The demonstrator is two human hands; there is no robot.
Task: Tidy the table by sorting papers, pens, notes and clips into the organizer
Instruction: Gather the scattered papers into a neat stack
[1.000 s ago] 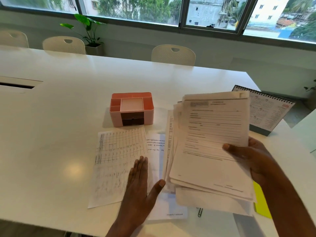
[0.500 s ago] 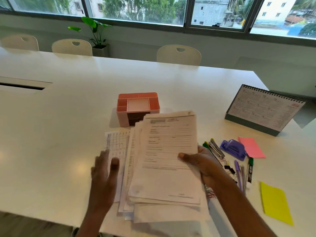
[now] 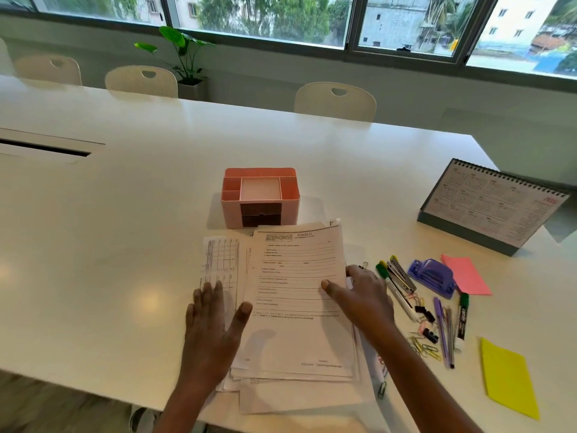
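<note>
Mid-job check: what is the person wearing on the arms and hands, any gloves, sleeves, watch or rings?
Nothing worn shows. The left hand and right hand are bare: no gloves, rings or watch visible. The left forearm and right forearm are uncovered down to the picture's bottom edge; no sleeve is in view.

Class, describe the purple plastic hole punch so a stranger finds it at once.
Find the slanted spiral-bound desk calendar on the right of the white table. In front of it, between a pink paper note and a metal stapler, lies the purple plastic hole punch. It alone is bulky and domed; neighbours are flat or thin.
</note>
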